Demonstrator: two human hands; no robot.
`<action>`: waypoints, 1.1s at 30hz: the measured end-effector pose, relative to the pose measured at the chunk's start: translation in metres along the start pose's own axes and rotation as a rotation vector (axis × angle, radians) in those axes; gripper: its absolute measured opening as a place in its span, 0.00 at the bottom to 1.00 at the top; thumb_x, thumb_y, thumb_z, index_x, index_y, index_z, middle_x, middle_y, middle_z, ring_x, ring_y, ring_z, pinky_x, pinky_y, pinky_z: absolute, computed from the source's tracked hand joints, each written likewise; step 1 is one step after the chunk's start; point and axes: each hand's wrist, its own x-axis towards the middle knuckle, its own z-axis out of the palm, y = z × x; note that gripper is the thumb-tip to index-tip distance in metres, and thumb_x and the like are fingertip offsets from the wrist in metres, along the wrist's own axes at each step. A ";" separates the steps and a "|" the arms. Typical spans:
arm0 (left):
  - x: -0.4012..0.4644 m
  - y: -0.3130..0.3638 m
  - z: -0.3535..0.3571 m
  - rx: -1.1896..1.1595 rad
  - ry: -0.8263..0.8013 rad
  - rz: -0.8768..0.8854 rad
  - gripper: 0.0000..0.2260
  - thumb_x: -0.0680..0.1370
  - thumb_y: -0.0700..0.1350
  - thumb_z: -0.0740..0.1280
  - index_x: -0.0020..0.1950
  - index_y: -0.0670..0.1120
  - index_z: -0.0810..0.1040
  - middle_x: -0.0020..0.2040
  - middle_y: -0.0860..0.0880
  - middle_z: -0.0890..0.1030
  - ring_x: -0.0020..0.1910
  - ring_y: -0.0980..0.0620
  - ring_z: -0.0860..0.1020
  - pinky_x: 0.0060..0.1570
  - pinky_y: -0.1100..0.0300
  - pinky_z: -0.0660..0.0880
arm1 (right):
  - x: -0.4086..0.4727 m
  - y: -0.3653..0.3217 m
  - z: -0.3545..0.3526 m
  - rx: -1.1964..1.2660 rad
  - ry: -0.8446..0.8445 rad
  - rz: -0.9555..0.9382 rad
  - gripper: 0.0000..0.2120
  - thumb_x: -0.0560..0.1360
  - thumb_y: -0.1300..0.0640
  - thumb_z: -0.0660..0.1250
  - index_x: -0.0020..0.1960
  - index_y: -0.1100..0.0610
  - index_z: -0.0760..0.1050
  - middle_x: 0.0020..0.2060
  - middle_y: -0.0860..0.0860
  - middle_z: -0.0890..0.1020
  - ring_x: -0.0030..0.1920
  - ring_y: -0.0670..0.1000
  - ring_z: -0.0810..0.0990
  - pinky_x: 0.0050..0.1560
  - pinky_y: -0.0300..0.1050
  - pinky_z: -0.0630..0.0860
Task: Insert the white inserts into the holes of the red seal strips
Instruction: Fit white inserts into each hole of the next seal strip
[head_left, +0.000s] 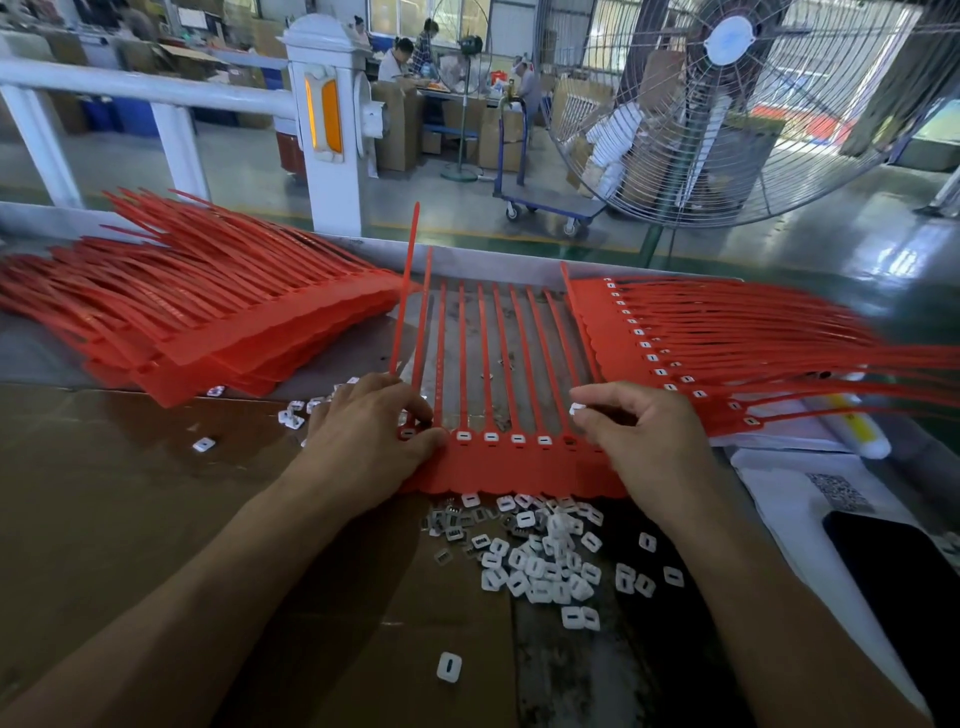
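A red seal strip sheet (511, 470) lies flat in front of me, its tails pointing away. Several of its holes hold white inserts (491, 437). My left hand (371, 441) holds the sheet's left end, thumb and fingers curled at the first tails. My right hand (636, 441) sits over the sheet's right end and pinches a white insert (576, 408) between thumb and fingertips. A heap of loose white inserts (540, 558) lies on the cardboard just below the sheet.
A tall stack of red strip sheets (208, 317) lies at the left. Another fanned stack with inserts fitted (701, 353) lies at the right. A dark phone (898, 577) rests on white paper at the right. A large fan (727, 104) stands beyond the table.
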 end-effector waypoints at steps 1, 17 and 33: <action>0.000 0.000 0.000 0.000 0.001 -0.001 0.12 0.76 0.60 0.70 0.57 0.58 0.81 0.68 0.54 0.73 0.70 0.48 0.68 0.72 0.45 0.60 | 0.000 0.001 0.000 -0.004 -0.004 0.015 0.08 0.77 0.56 0.75 0.53 0.45 0.86 0.41 0.38 0.85 0.46 0.38 0.84 0.47 0.33 0.74; -0.001 -0.001 0.001 0.001 -0.004 -0.001 0.12 0.76 0.61 0.70 0.57 0.59 0.80 0.69 0.54 0.72 0.71 0.48 0.67 0.72 0.44 0.60 | 0.005 0.010 0.006 -0.210 -0.035 0.113 0.05 0.77 0.51 0.73 0.43 0.48 0.83 0.38 0.42 0.83 0.42 0.41 0.80 0.37 0.38 0.69; 0.001 -0.005 0.005 -0.013 0.008 0.012 0.10 0.75 0.61 0.70 0.54 0.60 0.80 0.67 0.55 0.72 0.70 0.48 0.67 0.72 0.43 0.61 | 0.009 0.011 0.011 -0.333 -0.013 0.093 0.04 0.76 0.53 0.74 0.42 0.48 0.83 0.36 0.39 0.81 0.39 0.38 0.78 0.35 0.35 0.68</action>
